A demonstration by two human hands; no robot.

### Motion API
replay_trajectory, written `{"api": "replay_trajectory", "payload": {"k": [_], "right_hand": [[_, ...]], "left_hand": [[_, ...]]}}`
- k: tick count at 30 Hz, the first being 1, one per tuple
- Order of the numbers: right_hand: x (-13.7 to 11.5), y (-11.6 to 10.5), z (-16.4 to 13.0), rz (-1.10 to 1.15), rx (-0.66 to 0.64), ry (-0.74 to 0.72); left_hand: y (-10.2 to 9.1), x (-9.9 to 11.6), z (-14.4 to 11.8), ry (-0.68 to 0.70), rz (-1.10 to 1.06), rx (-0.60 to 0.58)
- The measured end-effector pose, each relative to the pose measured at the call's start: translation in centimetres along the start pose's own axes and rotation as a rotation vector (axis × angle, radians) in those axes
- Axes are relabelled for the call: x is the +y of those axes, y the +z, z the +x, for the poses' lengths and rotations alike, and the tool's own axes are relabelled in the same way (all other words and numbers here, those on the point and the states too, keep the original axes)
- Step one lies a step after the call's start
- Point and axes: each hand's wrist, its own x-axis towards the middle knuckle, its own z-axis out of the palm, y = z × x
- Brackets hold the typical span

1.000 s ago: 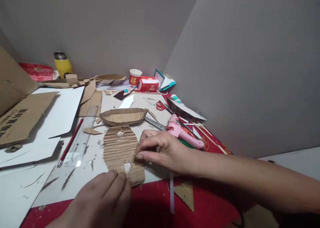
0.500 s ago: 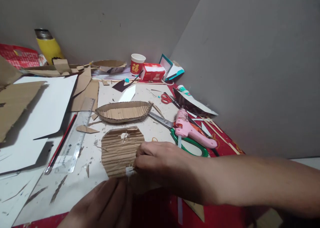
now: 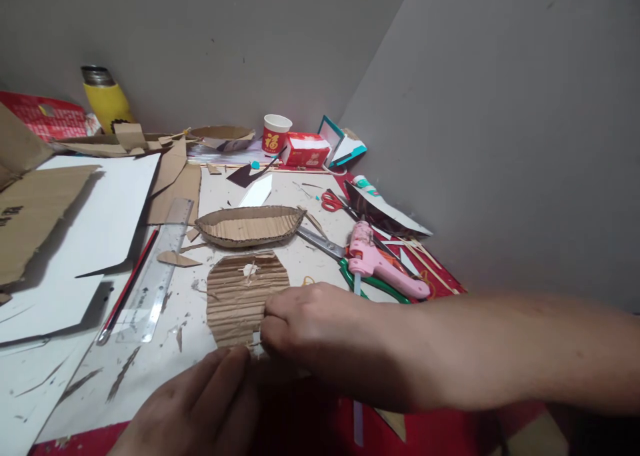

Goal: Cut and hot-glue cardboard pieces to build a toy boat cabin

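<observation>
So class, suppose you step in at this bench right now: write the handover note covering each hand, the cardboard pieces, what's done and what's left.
Left hand: fingertips press the near edge of the flat corrugated piece.
Right hand: pinching the same piece at its near right edge; what the fingers grip is hidden.
Things: the piece lies flat on the table, with a torn glue spot near its far edge. The cardboard boat sits just behind it, apart. Glue gun lies right of it on the green scissors; ruler to the left.
Done: boat hull shaped, piece cut.
Left: the piece is not yet joined to the boat.
</observation>
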Motion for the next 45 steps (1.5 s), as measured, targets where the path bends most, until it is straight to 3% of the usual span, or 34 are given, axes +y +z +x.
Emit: {"api": "replay_trajectory", "payload": {"k": [3,12,17,23,35,41,45], "right_hand": [[0.0,-0.4,0.3,-0.030,-0.034,-0.024],[0.2,0.3,0.7,-0.072,0.035,-0.075],[-0.1,-0.4,1.0,0.004,0.091,-0.127],[-0.3,-1.4,1.4,-0.115,-0.094,-0.097],[0.6,-2.3,1.1,0.037,-0.133,-0.055],[1.5,-1.4,-0.6,0.283,0.115,0.101],[1.3,0.4,-1.3,0.359,0.163,0.093]], "left_hand": [[-0.1,-0.2,0.0,-0.003,-0.036,-0.010],[0.0,-0.4,0.0,-0.020,-0.085,0.015],[0.0,0.0,0.8,-0.069,-0.121,0.061],[-0.1,0.2,1.2,-0.033,-0.068,0.081],[0.9,0.2,0.9,0.015,0.022,0.135],[0.8,0.4,0.8,0.015,0.025,0.145],[0.8,0.6,0.6,0.020,0.018,0.115]]}}
